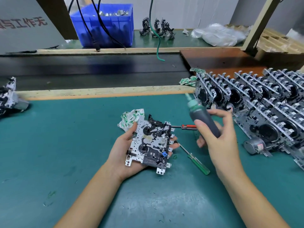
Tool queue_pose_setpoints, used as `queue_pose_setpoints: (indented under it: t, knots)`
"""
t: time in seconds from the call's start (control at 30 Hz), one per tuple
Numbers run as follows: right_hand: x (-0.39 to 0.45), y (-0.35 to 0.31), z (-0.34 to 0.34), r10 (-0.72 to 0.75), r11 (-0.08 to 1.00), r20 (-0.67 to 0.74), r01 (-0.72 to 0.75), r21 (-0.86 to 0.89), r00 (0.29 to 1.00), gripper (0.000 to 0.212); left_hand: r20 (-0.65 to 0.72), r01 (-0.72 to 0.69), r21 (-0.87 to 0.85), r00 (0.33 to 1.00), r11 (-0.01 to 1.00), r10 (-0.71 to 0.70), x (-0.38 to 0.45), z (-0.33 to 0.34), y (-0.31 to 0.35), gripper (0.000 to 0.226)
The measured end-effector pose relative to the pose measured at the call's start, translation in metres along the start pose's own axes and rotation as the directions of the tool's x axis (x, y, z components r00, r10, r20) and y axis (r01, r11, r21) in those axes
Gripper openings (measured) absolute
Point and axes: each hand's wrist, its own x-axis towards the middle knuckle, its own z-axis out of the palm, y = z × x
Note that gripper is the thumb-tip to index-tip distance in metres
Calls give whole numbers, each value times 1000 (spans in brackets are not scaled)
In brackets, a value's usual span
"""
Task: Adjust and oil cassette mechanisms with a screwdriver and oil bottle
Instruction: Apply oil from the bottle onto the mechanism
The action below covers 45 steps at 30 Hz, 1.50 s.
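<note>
I see the cassette mechanism (149, 142) lying face-up in my left hand (126, 150), whose fingers curl under it and grip its edges; most of that palm is hidden beneath the metal plate. To the right of the mechanism and raised above the mat, my right hand (217, 137) clasps the dark oil bottle (204, 120), thumb across its body. The bottle's pale green nozzle points up and away and is motion-blurred, so I cannot make out the tip. A red-handled screwdriver (187, 126) lies just right of the mechanism's upper edge, its handle end covered by my right thumb and the bottle. A green-handled screwdriver (195, 160) lies on the mat to the lower right of the mechanism, its tip hidden behind my left fingertips. A crumpled green-and-white cloth (131, 117) sits behind the mechanism, partly covered by it.

Further right of the mechanism, rows of stacked mechanisms (256, 102) run out of the picture. At the left edge another unit (9, 96) is cut off. Everything rests on a teal mat (65, 145); beyond the mechanism runs a wooden rail, then a dark conveyor belt (92, 69), with a blue bin (105, 23) of metal parts on the far bench.
</note>
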Motion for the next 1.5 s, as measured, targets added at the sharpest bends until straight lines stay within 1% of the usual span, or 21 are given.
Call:
queue_pose_setpoints:
  t: [0.03, 0.07, 0.1, 0.17, 0.23, 0.3, 0.37, 0.43, 0.53, 0.73, 0.9, 1.5]
  knots:
    - [-1, -1, 2, 74, 984, 28, -77, 161, 997, 29, 2, 0, 1, 1000, 1000, 0, 0, 0, 0, 66]
    - [-1, -2, 3, 135, 936, 65, -149, 318, 989, 31, 6, -4, 4, 1000, 1000, 4, 1, 0, 0, 65]
    - [-2, -2, 5, 177, 876, 89, -198, 439, 980, 31, 12, -9, 9, 1000, 1000, 9, 1, 0, 0, 64]
    - [-3, -3, 8, 223, 794, 79, -228, 564, 972, 25, 22, -11, 9, 1000, 1000, 10, 1, 0, 0, 63]
    - [-4, -3, 12, 267, 757, 43, -237, 609, 963, 27, 28, -4, 13, 1000, 1000, 4, 0, 0, 0, 64]
    - [-5, -2, 15, 304, 771, 7, -250, 585, 953, 33, 21, 5, 16, 1000, 1000, -5, 0, 1, 0, 65]
    - [-6, -1, 17, 318, 808, -32, -253, 531, 948, 39, 15, 4, 18, 1000, 1000, -5, 0, 1, 0, 65]
    - [-6, -1, 17, 291, 857, -95, -215, 468, 952, 43, 14, 6, 19, 1000, 1000, -6, 0, 2, 0, 64]
    - [-5, 0, 16, 235, 888, -149, -150, 435, 960, 38, 15, 11, 17, 1000, 1000, -11, -1, 4, 0, 65]
    - [-2, 1, 12, 226, 911, -137, -160, 380, 964, 45, 8, 15, -3, 1000, 1000, -15, -1, 5, 0, 65]
    - [-2, 2, 13, 218, 923, -129, -161, 349, 968, 43, -11, 21, 3, 1000, 1000, -21, -1, 5, 0, 66]
    - [-2, 6, 13, 181, 930, -142, -123, 346, 973, 47, -16, 19, 25, 1000, 1000, -18, 0, 2, 0, 65]
